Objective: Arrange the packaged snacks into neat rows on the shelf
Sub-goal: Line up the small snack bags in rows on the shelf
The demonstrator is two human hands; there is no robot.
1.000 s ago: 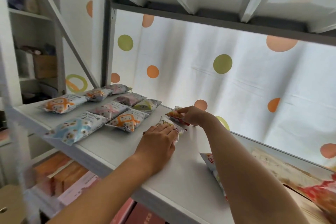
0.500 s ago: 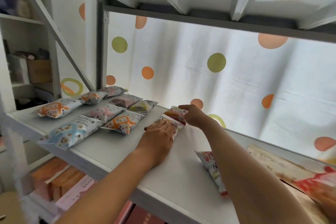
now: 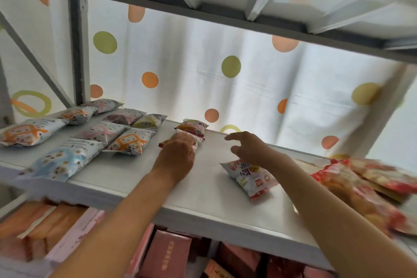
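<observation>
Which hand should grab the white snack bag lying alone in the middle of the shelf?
Probably the right hand. It is open and empty, hovering just above the white snack bag. The left hand is further away and rests on another packet beside the rows.

Arranged packets [image 3: 94, 128] left on shelf [image 3: 203, 196]; loose pile [image 3: 365, 183], blurred, right.

Bare forearms, bare hands [image 3: 178, 156], sleeveless.
</observation>
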